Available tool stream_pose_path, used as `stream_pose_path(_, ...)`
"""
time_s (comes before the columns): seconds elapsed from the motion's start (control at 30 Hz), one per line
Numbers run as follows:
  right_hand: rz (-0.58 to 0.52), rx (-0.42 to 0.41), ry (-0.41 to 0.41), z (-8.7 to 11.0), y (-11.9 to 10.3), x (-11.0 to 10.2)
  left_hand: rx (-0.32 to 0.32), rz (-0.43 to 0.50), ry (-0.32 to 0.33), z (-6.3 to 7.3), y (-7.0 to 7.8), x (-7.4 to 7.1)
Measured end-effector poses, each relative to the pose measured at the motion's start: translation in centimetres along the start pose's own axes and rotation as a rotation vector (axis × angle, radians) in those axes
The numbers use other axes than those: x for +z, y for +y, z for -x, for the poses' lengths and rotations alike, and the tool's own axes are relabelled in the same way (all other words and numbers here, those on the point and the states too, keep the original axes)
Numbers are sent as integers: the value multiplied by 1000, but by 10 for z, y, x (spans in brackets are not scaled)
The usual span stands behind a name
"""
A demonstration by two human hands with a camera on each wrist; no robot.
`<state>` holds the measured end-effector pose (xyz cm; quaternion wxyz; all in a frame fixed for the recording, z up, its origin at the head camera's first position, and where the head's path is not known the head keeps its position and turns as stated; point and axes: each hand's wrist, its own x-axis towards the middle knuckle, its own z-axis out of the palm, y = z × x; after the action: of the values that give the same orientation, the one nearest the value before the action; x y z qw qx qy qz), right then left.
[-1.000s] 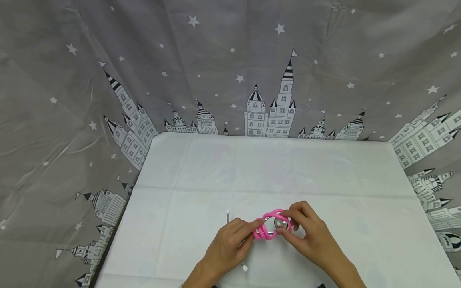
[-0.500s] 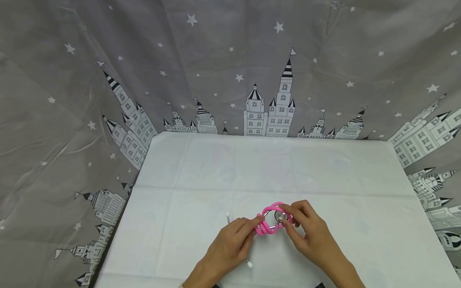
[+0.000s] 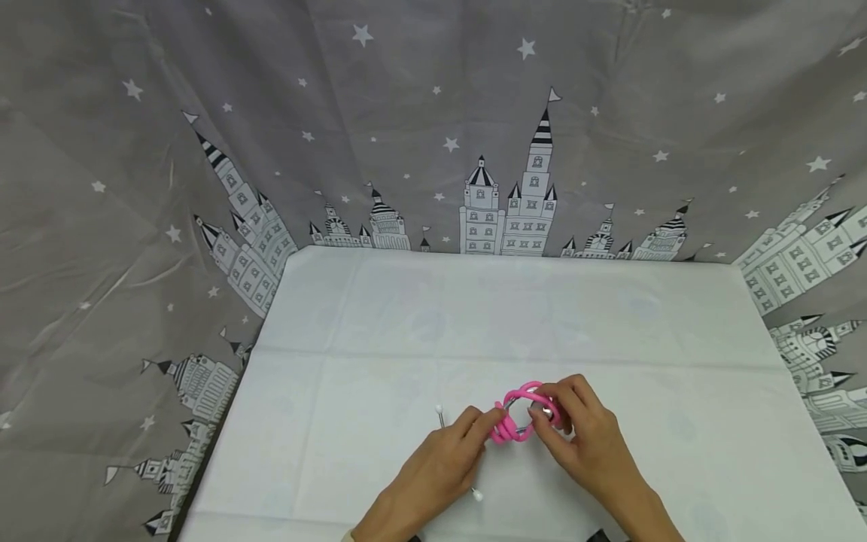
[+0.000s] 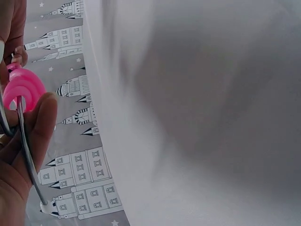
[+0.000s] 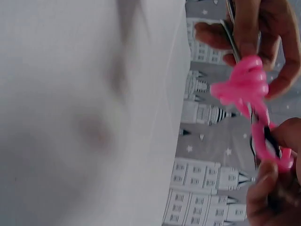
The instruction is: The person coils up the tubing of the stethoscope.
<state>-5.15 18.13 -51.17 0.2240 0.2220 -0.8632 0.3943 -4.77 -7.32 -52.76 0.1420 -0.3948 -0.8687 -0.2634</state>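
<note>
Both hands hold a stethoscope with pink tubing [image 3: 504,429], its tube wound into a tight bundle with a loop at the right. My left hand [image 3: 440,461] grips the wound end, and a metal ear tube [image 4: 28,155] runs across its fingers in the left wrist view. White eartips [image 3: 477,494] stick out on either side of that hand. At the loop, my right hand [image 3: 591,430] pinches the tubing and the round metal chest piece [image 3: 546,411], which its fingers partly cover. In the right wrist view, the coils [image 5: 244,80] sit between the two hands.
The hands work over the near part of a table with a white cover [image 3: 379,316]. Behind it and along both sides hangs a grey curtain [image 3: 406,68] printed with castles and stars.
Both hands and the stethoscope have shifted slightly right. The chest piece, earlier showing its flat face inside the loop, is now turned and more covered by the right fingers.
</note>
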Motion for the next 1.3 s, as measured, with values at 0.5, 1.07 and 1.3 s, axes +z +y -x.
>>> stream_pose_path(0.5,-16,47,-76,4,2,-2,0,1,82,1,-5,3)
stream_pose_path(1.07,-22,27,-33,8,4,0,16,-8,92,2,-6,4)
stream_pose_path(1.3,-3,-16,-10,8,4,1,18,12,112,2,-9,3)
